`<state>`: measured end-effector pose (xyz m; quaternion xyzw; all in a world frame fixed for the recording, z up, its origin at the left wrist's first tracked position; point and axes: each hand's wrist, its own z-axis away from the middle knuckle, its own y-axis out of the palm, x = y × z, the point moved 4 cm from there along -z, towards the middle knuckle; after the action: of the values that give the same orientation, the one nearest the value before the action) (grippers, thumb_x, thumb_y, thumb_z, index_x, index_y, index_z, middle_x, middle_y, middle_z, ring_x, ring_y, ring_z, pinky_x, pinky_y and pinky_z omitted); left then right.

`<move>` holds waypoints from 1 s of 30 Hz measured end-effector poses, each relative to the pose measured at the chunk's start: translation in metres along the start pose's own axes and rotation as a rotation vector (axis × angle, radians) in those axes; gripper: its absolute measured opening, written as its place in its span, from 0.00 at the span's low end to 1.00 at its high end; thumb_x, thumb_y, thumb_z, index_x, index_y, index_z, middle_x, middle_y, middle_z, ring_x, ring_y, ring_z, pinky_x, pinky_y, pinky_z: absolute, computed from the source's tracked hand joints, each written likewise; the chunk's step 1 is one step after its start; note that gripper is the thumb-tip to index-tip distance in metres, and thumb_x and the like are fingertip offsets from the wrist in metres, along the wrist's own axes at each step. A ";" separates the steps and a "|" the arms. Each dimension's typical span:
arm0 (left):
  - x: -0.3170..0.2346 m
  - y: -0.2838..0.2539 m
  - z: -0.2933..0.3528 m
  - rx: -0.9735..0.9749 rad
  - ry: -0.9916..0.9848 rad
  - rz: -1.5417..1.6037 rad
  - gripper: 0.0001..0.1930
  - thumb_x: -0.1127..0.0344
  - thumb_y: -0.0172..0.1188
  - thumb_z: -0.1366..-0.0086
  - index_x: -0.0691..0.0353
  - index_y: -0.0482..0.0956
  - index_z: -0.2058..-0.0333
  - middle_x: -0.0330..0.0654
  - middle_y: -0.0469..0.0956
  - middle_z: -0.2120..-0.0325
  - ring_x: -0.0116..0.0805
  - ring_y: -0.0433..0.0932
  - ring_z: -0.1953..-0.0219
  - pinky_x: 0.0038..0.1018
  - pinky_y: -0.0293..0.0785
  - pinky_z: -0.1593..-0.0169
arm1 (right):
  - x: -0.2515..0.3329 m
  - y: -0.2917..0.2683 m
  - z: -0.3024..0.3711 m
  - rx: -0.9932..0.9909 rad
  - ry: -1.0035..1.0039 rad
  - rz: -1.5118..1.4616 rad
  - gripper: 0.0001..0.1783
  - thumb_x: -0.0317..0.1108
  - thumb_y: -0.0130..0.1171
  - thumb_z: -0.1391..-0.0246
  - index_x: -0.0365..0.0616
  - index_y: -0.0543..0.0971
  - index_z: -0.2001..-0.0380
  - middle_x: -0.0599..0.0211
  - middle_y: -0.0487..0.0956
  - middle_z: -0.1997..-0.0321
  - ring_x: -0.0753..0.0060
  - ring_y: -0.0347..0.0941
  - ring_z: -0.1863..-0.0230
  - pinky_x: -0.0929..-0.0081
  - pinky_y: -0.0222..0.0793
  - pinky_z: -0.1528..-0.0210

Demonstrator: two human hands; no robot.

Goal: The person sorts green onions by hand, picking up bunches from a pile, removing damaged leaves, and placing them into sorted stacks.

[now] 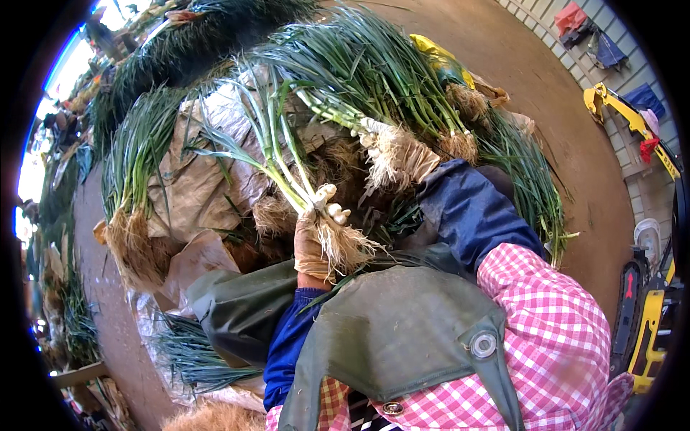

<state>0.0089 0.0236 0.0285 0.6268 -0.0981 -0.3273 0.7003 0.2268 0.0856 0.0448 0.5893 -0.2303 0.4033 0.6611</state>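
Note:
My left hand, in a tan glove, is closed around the white lower ends of a small bunch of spring onions. Their bulbs and pale roots hang over the glove, and the leaves point up and away. Farther to the right, my gloved right hand is closed on the root end of another bunch of spring onions, which lies at the edge of a big heap. Its fingers are partly hidden by the roots. Darker roots lie between the two hands.
A tied-looking bundle of spring onions rests at left on brown and silvery sheeting. More leaves lie beside my left leg. A yellow bag sits behind the heap. At right stands a yellow excavator near a tiled wall.

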 end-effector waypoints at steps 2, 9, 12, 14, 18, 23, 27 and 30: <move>0.003 -0.006 -0.008 -0.056 -0.007 -0.014 0.15 0.68 0.54 0.36 0.72 0.72 0.54 0.47 0.79 0.67 0.38 0.78 0.67 0.36 0.78 0.56 | -0.006 -0.002 0.008 0.019 0.033 0.109 0.21 0.35 0.63 0.48 0.36 0.74 0.53 0.63 0.78 0.60 0.72 0.74 0.65 0.76 0.72 0.54; 0.016 -0.036 -0.018 -0.271 -0.052 -0.201 0.14 0.68 0.51 0.36 0.75 0.73 0.57 0.52 0.78 0.67 0.41 0.80 0.70 0.35 0.80 0.65 | -0.075 -0.002 0.025 0.090 0.192 0.437 0.20 0.35 0.64 0.48 0.37 0.75 0.54 0.64 0.79 0.60 0.73 0.74 0.64 0.76 0.71 0.55; 0.014 -0.059 -0.025 -0.270 -0.043 -0.184 0.13 0.69 0.49 0.35 0.75 0.73 0.60 0.50 0.78 0.70 0.39 0.80 0.72 0.30 0.80 0.69 | -0.090 -0.009 0.019 0.089 0.195 0.494 0.20 0.36 0.64 0.48 0.37 0.76 0.54 0.64 0.79 0.60 0.74 0.75 0.63 0.76 0.71 0.55; 0.016 -0.063 -0.030 -0.308 -0.036 -0.208 0.11 0.69 0.49 0.34 0.73 0.73 0.60 0.48 0.78 0.72 0.37 0.79 0.74 0.29 0.79 0.71 | -0.101 -0.023 0.010 0.074 0.168 0.519 0.20 0.36 0.64 0.48 0.37 0.76 0.54 0.65 0.80 0.60 0.74 0.75 0.63 0.77 0.70 0.55; 0.013 -0.045 -0.021 -0.297 -0.060 -0.245 0.09 0.68 0.52 0.35 0.68 0.73 0.61 0.44 0.77 0.75 0.33 0.76 0.79 0.27 0.77 0.77 | -0.101 -0.003 0.002 0.012 0.354 0.607 0.32 0.43 0.74 0.60 0.36 0.76 0.53 0.65 0.81 0.62 0.79 0.73 0.61 0.77 0.69 0.55; 0.015 -0.050 -0.025 -0.397 -0.090 -0.110 0.06 0.68 0.54 0.36 0.65 0.73 0.65 0.42 0.76 0.78 0.33 0.75 0.81 0.31 0.77 0.77 | -0.082 0.029 0.034 0.024 0.252 0.758 0.19 0.42 0.66 0.51 0.42 0.79 0.58 0.76 0.79 0.70 0.84 0.69 0.68 0.81 0.65 0.66; 0.013 -0.057 -0.032 -0.282 -0.081 -0.033 0.09 0.70 0.54 0.37 0.68 0.73 0.61 0.47 0.78 0.70 0.40 0.77 0.73 0.35 0.79 0.65 | -0.079 0.007 0.027 -0.069 0.210 0.547 0.15 0.42 0.61 0.45 0.41 0.80 0.62 0.74 0.79 0.71 0.82 0.70 0.71 0.82 0.65 0.71; 0.022 -0.044 -0.039 -0.158 -0.119 -0.078 0.15 0.66 0.51 0.35 0.72 0.72 0.56 0.51 0.78 0.64 0.43 0.78 0.66 0.34 0.77 0.60 | -0.108 -0.122 -0.003 -0.474 0.076 0.486 0.13 0.39 0.53 0.40 0.39 0.80 0.66 0.66 0.82 0.67 0.76 0.74 0.73 0.81 0.70 0.69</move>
<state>0.0322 0.0426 -0.0266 0.5525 -0.0889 -0.3979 0.7270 0.2636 0.0628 -0.1124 0.3316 -0.4263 0.5060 0.6725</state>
